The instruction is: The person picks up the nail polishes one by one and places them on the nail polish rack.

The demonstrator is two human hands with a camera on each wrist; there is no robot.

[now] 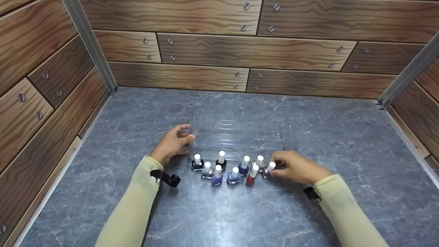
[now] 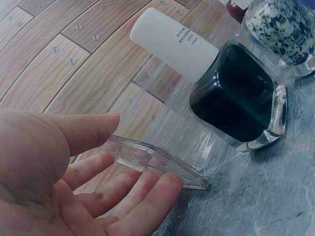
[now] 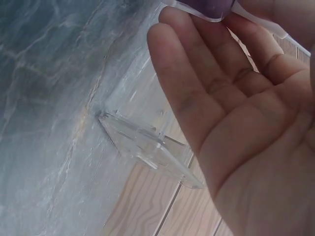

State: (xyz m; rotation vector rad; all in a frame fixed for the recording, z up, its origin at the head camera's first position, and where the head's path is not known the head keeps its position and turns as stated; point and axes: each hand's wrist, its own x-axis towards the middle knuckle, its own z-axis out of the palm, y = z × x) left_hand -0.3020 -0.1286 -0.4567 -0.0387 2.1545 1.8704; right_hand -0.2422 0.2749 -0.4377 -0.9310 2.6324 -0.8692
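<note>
A clear plastic rack (image 1: 236, 132) with stepped tiers lies in the middle of the table. At its left end my left hand (image 1: 173, 142) grips the side panel (image 2: 157, 160), thumb at the edge and fingers along the outside. Several white-capped nail polish bottles stand in front of the rack, among them a dark green-black one (image 2: 236, 96), a speckled one (image 1: 207, 172), a purple one (image 1: 217, 180), a light blue one (image 1: 233, 177) and a red one (image 1: 250, 180). My right hand (image 1: 291, 166) pinches a mauve nail polish bottle (image 1: 267, 173) at the right end of the group.
Beside the dark bottles are a navy bottle (image 1: 244, 168) and a pale one (image 1: 259, 164), partly hidden by its neighbours. The grey marbled table (image 1: 219, 219) is enclosed by wood-patterned walls (image 1: 205, 49) at the back and sides.
</note>
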